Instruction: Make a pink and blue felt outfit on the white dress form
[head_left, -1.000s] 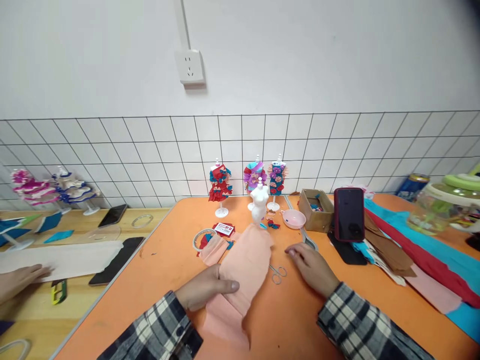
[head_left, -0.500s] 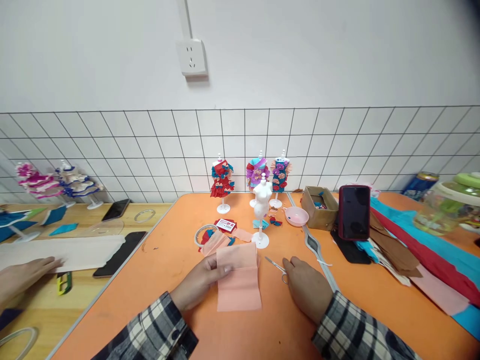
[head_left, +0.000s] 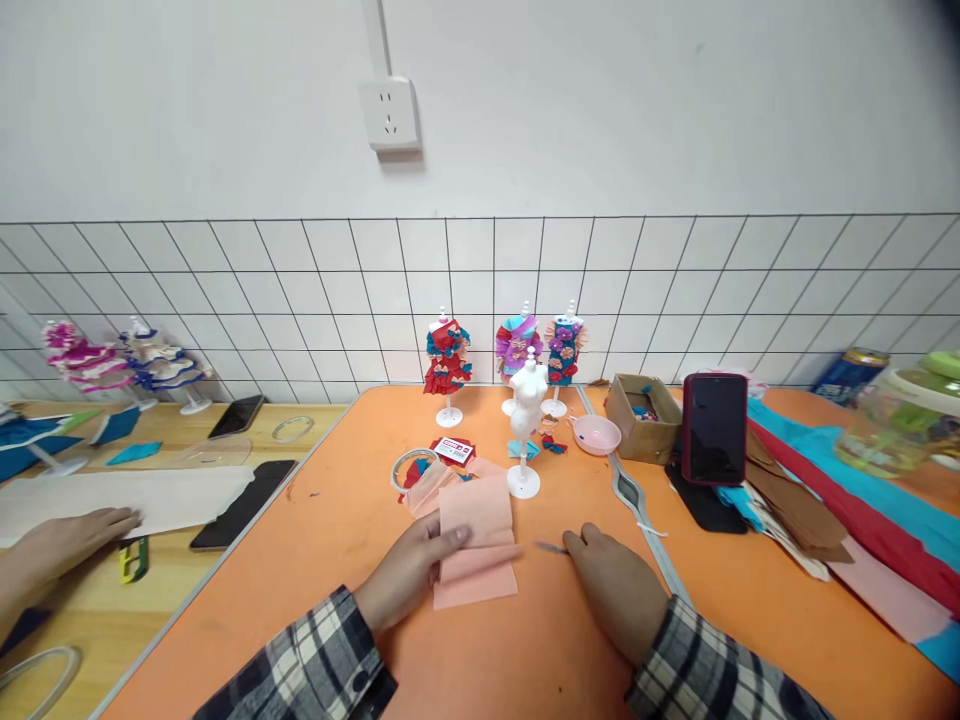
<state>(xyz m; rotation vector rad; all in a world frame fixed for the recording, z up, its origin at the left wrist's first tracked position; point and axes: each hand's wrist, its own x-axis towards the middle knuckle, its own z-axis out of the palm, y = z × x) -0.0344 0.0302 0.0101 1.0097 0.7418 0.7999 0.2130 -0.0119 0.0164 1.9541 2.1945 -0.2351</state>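
My left hand (head_left: 405, 565) pinches the left edge of a folded piece of peach crepe paper (head_left: 476, 510), thumb on top. A loose flap of the paper sticks out to the right, above its lower layer. My right hand (head_left: 615, 590) is closed around a small pair of scissors (head_left: 551, 547); only the blurred blades show, pointing left towards the paper, and the handles are hidden. Just behind the paper stands a bare white mini dress form (head_left: 528, 395) on a round base. Peach crepe scraps (head_left: 429, 488) and a roll of tape (head_left: 405, 465) lie beyond my left hand.
Dressed mini forms (head_left: 448, 360) stand by the tiled wall. To the right are a pink dish (head_left: 597, 434), a cardboard box (head_left: 643, 435), an upright phone (head_left: 714, 430) and crepe paper strips (head_left: 862, 490). At left, another person's hand (head_left: 82, 535) rests on white paper (head_left: 187, 500).
The peach paper has shifted slightly and its front fold now lifts into a flap. The scissors have turned in my right hand, hiding their handle loop. The other person's hand has moved right.
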